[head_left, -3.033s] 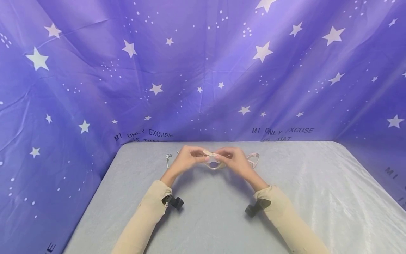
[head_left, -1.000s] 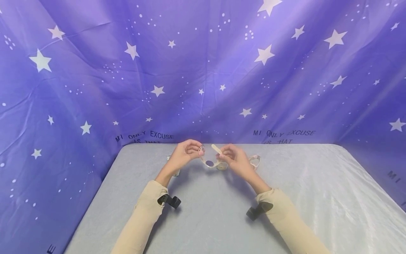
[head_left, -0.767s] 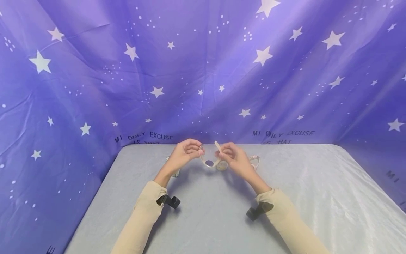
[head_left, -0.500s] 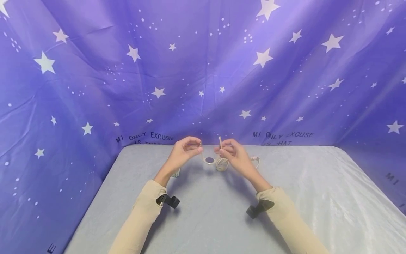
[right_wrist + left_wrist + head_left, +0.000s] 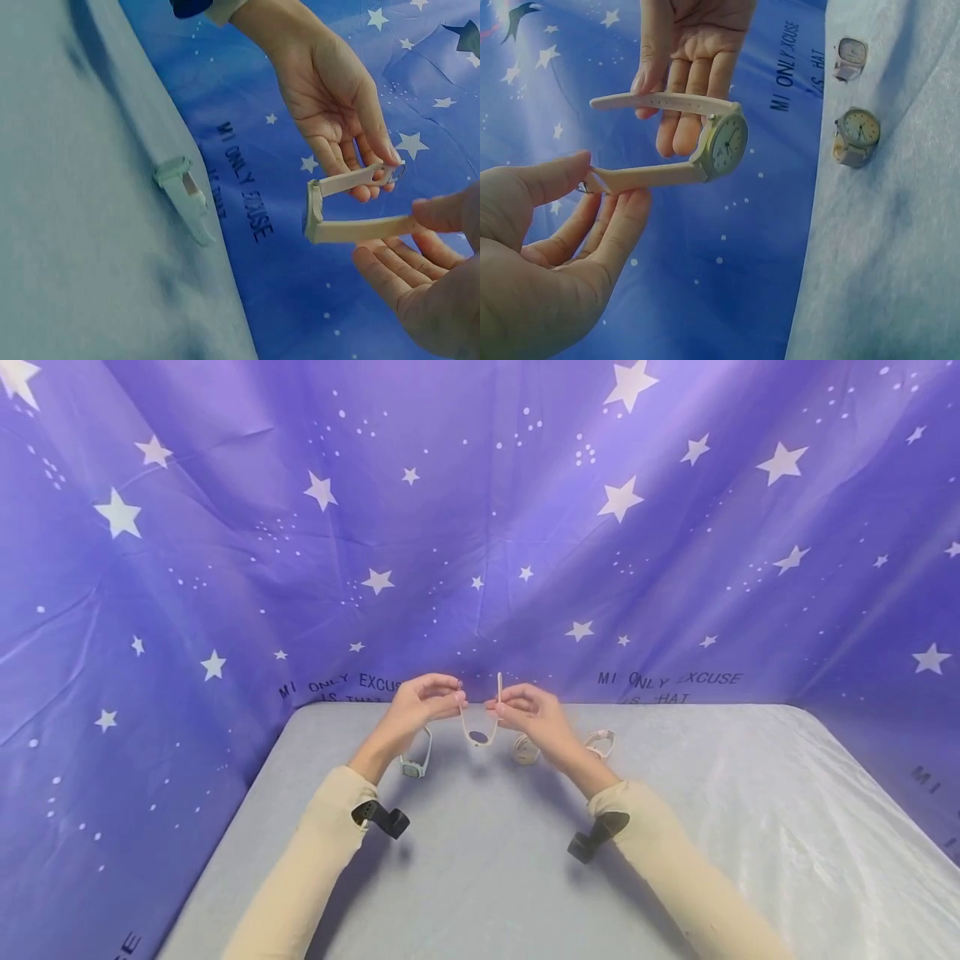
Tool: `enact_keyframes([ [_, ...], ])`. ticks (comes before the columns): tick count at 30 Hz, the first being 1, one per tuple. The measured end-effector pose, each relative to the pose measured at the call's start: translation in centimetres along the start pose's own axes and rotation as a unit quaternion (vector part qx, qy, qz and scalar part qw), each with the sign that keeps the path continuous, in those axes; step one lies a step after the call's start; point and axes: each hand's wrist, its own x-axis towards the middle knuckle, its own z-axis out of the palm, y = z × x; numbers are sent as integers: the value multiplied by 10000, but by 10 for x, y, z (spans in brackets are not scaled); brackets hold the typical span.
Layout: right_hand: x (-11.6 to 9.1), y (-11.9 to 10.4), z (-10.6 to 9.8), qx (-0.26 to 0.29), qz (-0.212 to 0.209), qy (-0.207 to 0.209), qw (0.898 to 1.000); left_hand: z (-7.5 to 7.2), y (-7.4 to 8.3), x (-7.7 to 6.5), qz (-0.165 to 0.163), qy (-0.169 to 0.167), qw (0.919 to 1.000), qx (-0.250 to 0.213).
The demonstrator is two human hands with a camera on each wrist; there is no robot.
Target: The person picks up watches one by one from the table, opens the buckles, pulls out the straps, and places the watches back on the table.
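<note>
Between both hands hangs a pale cream wristwatch point(image 5: 728, 144), its strap undone and bent into a U with the dial at the bottom. My left hand point(image 5: 420, 706) pinches the buckle end of the strap between thumb and fingers. The other strap end, with the holes, is pinched by my right hand point(image 5: 534, 714), its tip sticking up past the fingers. In the left wrist view the round dial faces away from the hands. The watch is held above the table, touching nothing else.
On the grey cloth-covered table point(image 5: 480, 860) lie a mint-green watch point(image 5: 413, 768) at left, a beige round watch point(image 5: 526, 750) and a pinkish watch point(image 5: 600, 743) at right. A purple star-printed curtain point(image 5: 480, 527) rises behind the table's back edge.
Earlier the strap ends were close together in my fingers; they have come apart and the strap has opened into a U. Both hands have moved slightly up and left, uncovering the mint-green watch.
</note>
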Motion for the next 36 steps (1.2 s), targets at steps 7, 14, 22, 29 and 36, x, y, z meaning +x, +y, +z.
enact_keyframes([
  [7,6,-1,10,465,819,167,9954,-12,2,3,-580,-51,9982,155],
  [14,17,13,25,761,1445,355,9859,-19,-13,8,-1107,-88,9927,476],
  [22,26,38,40,755,1659,229,9830,-19,-32,13,-1664,41,9852,398],
  [29,32,50,47,673,1789,373,9809,-21,-44,14,-1855,180,9789,842],
  [36,38,60,54,450,1861,616,9796,-19,-52,18,-2042,579,9699,1196],
])
